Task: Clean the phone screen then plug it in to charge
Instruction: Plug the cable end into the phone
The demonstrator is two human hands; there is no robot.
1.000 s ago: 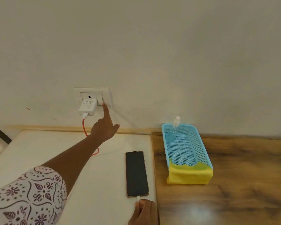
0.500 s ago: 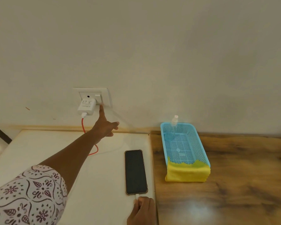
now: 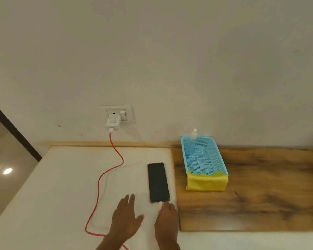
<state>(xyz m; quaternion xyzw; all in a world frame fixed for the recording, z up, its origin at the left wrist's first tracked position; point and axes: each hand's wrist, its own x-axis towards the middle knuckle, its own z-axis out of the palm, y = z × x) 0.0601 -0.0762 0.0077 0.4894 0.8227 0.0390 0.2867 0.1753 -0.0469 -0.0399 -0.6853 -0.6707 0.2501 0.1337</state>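
Right hand (image 3: 165, 220) pinched connector (image 3: 160, 203) at phone (image 3: 158, 182) near end, best pushed straight; left hand (image 3: 126, 217) lay open, empty.

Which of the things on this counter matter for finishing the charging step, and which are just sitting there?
In play:
phone, dark screen up
white connector at its near end, under the right hand
red cable
white charger in the wall socket
left hand, open, holding nothing

Idle:
blue basket
spray bottle inside it
yellow cloth over its near rim
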